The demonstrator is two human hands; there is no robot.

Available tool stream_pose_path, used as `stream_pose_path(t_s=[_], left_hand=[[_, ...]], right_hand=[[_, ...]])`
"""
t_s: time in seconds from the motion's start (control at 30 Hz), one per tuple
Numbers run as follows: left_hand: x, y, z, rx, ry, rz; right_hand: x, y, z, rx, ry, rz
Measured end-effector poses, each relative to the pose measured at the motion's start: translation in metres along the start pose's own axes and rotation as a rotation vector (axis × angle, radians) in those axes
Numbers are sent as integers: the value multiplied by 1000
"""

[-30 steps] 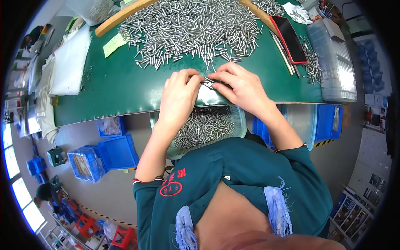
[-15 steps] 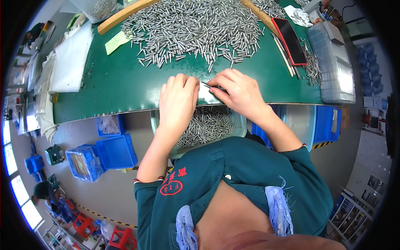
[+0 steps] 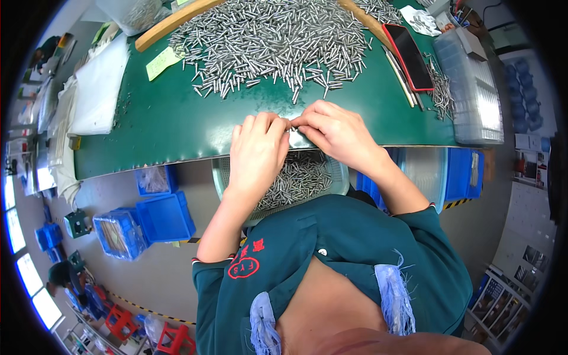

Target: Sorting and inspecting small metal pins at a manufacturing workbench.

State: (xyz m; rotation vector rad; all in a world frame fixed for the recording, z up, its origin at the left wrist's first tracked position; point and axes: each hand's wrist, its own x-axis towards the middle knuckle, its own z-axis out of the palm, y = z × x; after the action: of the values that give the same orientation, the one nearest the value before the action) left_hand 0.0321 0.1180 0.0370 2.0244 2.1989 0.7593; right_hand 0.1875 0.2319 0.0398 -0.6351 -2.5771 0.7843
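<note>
Silver pins point(image 3: 278, 47), green counter point(image 3: 177, 124), black phone point(image 3: 407, 56) edged in red, blue bins point(image 3: 165, 218), dark teal shirt point(image 3: 355, 236), red stools point(image 3: 120, 322).

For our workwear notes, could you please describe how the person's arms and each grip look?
The left grip and right grip are ungloved human hands. Both forearms are bare, with no watch, cable or marking visible. Short dark green sleeves end in cuffs striped with red and white.

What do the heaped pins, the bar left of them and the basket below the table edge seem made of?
Pins: apparently metal, perhaps steel; silvery surface with sharp glints.
Left bar: likely wood, fairly dull; warm tan-brown colour.
Basket: seemingly plastic, pale green; moulded-looking, perforated wall.
</note>
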Motion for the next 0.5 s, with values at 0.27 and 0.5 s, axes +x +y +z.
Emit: stream_pose_path(t_s=[0.27,0.5], left_hand=[[-5,-4,-1,-79,53,-17],[-11,-8,-2,-121,56,-55]], right_hand=[[0,-4,3,-64,-37,-23],[2,-8,7,-46,52,-60]])
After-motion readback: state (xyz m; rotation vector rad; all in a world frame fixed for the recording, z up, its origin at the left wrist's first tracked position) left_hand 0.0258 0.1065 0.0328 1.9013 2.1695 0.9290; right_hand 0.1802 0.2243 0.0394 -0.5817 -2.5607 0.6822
